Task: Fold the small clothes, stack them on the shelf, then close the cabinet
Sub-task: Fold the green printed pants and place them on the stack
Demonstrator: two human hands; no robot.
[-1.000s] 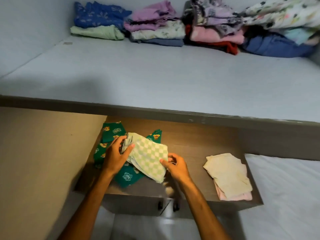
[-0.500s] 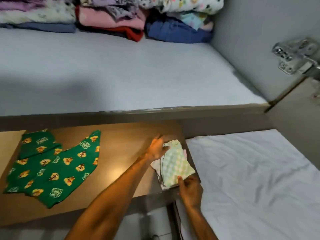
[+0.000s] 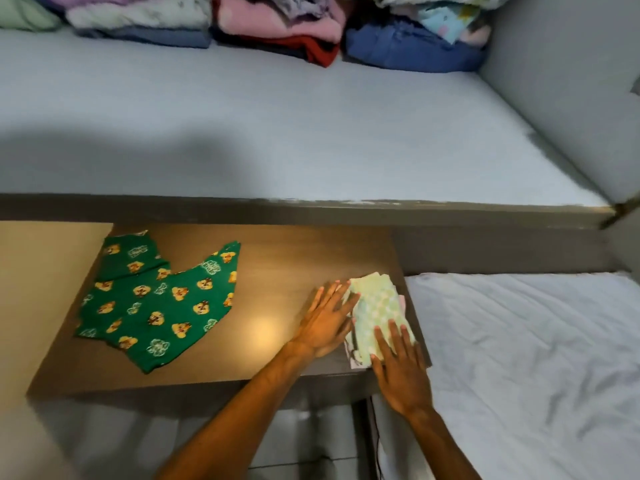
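A folded pale green checked cloth [image 3: 375, 306] lies on top of a small stack of folded pale cloths at the right end of the brown wooden table [image 3: 277, 271]. My left hand [image 3: 327, 322] lies flat with fingers spread against the stack's left side. My right hand [image 3: 398, 365] presses flat on the stack's near end. A green garment with yellow cartoon prints [image 3: 156, 303] is spread unfolded on the table's left part. The grey shelf [image 3: 277, 133] stretches above and behind the table.
Stacks of folded clothes [image 3: 277, 26] line the back of the shelf, among them pink, red and blue ones. The cabinet's grey side wall [image 3: 571, 98] rises at right. A white sheeted bed [image 3: 536, 358] lies to the right of the table.
The checked cloth went from over the green garment to the stack at the table's right end. Both hands now lie flat on it, no longer gripping.
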